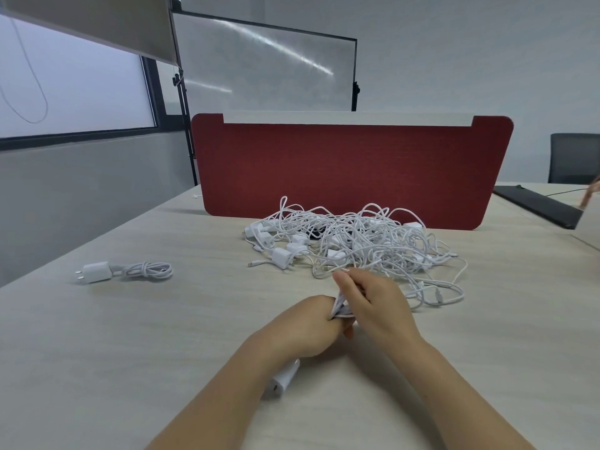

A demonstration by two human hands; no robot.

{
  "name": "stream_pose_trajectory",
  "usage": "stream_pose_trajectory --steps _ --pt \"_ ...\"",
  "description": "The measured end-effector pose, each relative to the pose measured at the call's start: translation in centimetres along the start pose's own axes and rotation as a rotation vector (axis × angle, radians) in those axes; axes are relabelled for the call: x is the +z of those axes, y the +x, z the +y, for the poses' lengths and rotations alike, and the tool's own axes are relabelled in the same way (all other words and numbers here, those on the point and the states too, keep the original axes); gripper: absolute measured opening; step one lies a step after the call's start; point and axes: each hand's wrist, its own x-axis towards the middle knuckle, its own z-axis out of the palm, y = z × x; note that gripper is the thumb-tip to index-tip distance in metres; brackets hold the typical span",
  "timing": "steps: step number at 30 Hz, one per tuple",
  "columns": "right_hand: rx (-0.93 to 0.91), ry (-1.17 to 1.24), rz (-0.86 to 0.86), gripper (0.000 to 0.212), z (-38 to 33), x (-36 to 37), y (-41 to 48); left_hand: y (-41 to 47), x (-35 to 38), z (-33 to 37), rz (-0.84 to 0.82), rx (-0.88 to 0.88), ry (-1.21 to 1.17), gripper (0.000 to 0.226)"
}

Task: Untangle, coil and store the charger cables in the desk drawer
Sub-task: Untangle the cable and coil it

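A tangled heap of white charger cables with plug adapters (354, 241) lies mid-table in front of a red divider. My left hand (305, 326) grips a folded bundle of white cable (339, 308), and my right hand (373, 303) pinches the same cable just above it. That cable's white plug adapter (284, 380) lies on the table under my left wrist. One coiled cable with its adapter (130, 271) rests alone at the left. No drawer is in view.
The light wooden table (130, 352) has bare surface at front left and right. The red divider (350, 170) stands behind the heap. A black laptop (539, 204) and another person's hand (591, 193) are at the far right. A whiteboard stands behind.
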Motion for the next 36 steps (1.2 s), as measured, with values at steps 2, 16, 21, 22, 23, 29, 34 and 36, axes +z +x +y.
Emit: stream_pose_trajectory --steps 2,16,21,22,23,29,34,36 --pt "-0.001 0.03 0.023 0.046 0.2 -0.2 0.2 -0.2 0.2 0.4 0.006 0.038 0.031 0.028" --pt "0.087 0.315 0.161 0.051 -0.4 -0.4 1.0 0.0 -0.7 2.0 0.253 0.015 -0.578 0.04" --pt "0.066 0.335 0.167 0.051 -0.5 -0.2 1.0 0.0 -0.8 1.9 0.289 0.032 -0.605 0.026" --pt "0.063 0.339 0.165 0.05 -0.6 -0.2 0.9 0.1 -0.8 1.9 0.293 0.036 -0.611 0.027" --pt "0.062 0.348 0.161 0.05 -0.6 -0.3 0.8 0.1 -0.8 1.9 0.301 0.042 -0.613 0.027" --pt "0.11 0.496 0.147 0.018 -0.6 -0.7 0.7 0.1 -1.6 0.9 0.369 0.048 -0.522 0.038" --pt "0.113 0.731 0.051 0.023 -0.6 -1.3 1.0 0.1 -2.2 0.3 0.251 -0.053 -0.513 0.038" --pt "0.125 0.77 0.008 0.019 -0.7 -1.2 1.0 -0.2 -2.5 0.6 0.17 -0.07 -0.579 0.037"
